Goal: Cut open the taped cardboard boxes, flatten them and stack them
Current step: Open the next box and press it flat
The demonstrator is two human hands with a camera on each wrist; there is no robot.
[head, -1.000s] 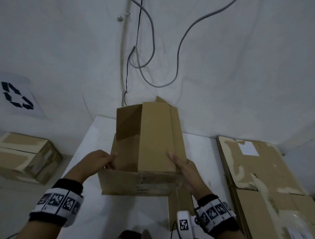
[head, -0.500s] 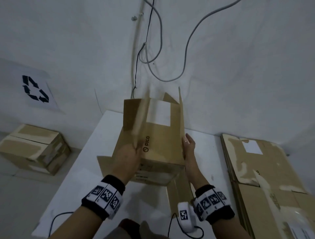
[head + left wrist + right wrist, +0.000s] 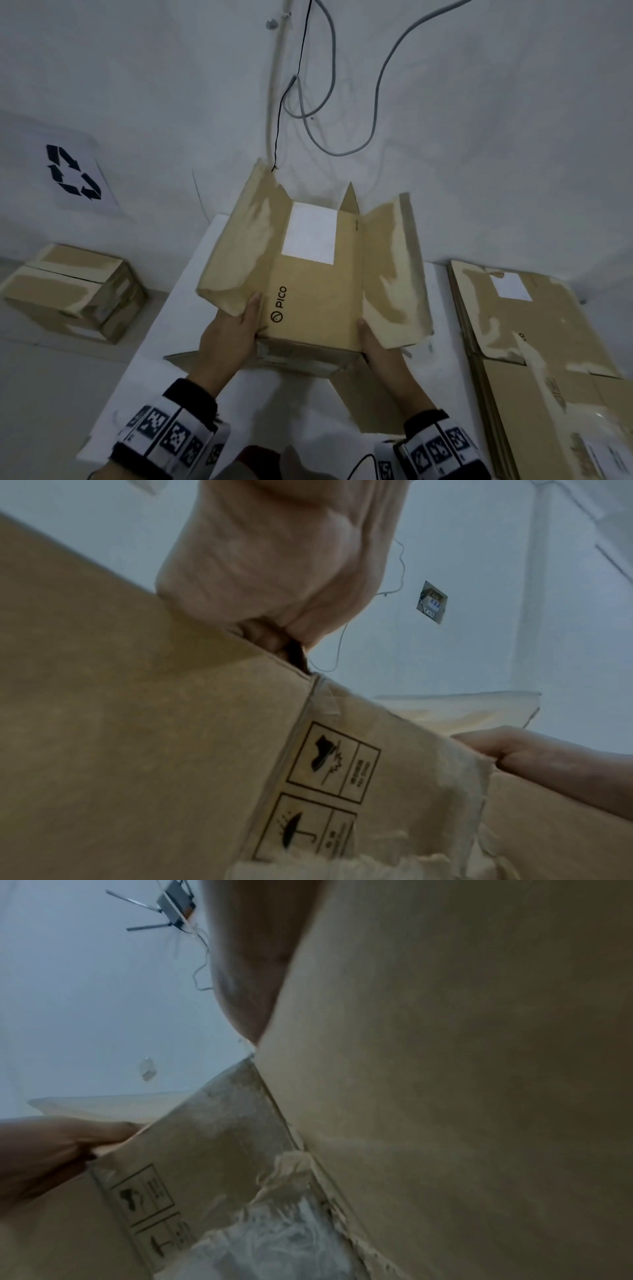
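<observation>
A brown cardboard box [image 3: 318, 291] with a PICO logo and a white label lies on the white table [image 3: 178, 335], logo panel up. Its two long flaps are spread out to the left and right. My left hand [image 3: 236, 329] grips the near left corner at the fold of the left flap, thumb on top. At the near right corner, my right hand [image 3: 376, 349] grips the fold of the right flap. In the left wrist view the box [image 3: 137, 750] shows handling symbols and torn tape. The right wrist view shows the box [image 3: 445, 1069] filling most of the picture.
A stack of flattened boxes [image 3: 534, 342] lies at the right of the table. A taped box [image 3: 68, 291] stands on the floor at the left. A recycling sign [image 3: 73, 173] and loose cables [image 3: 342, 102] are on the wall behind.
The box has been turned so its logo panel faces up, and both long flaps have swung outward. My left hand has moved from the box's left side to its near left corner.
</observation>
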